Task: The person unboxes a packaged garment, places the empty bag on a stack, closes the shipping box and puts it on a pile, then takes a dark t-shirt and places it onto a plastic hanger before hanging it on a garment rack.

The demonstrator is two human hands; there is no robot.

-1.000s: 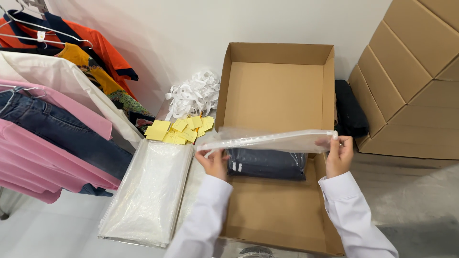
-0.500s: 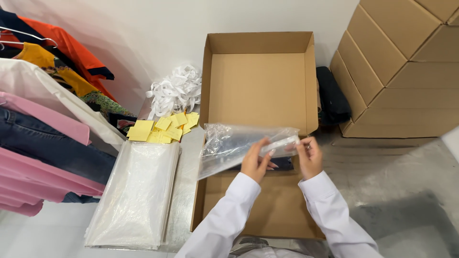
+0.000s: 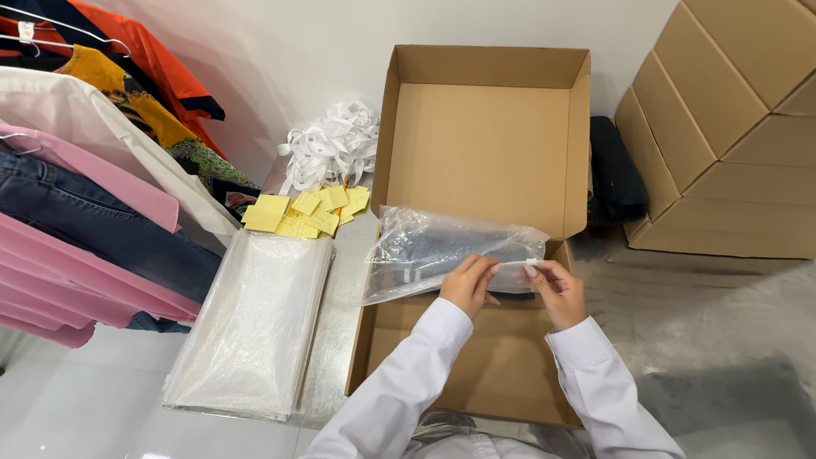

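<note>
The clear plastic bag (image 3: 442, 255) is pinched at its edge by left hand (image 3: 469, 285) and right hand (image 3: 554, 289), fingers closed. It is held over the open cardboard box (image 3: 489, 136). Its dark contents appear to be folded clothing.

One open box (image 3: 484, 144), one bagged garment (image 3: 442, 251) inside it, two hands (image 3: 469, 285), one stack of clear bags (image 3: 251, 327) left of box.

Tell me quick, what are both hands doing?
Left hand: fingers pinched shut on the clear plastic bag.
Right hand: fingers pinched shut on the same bag's edge.
</note>
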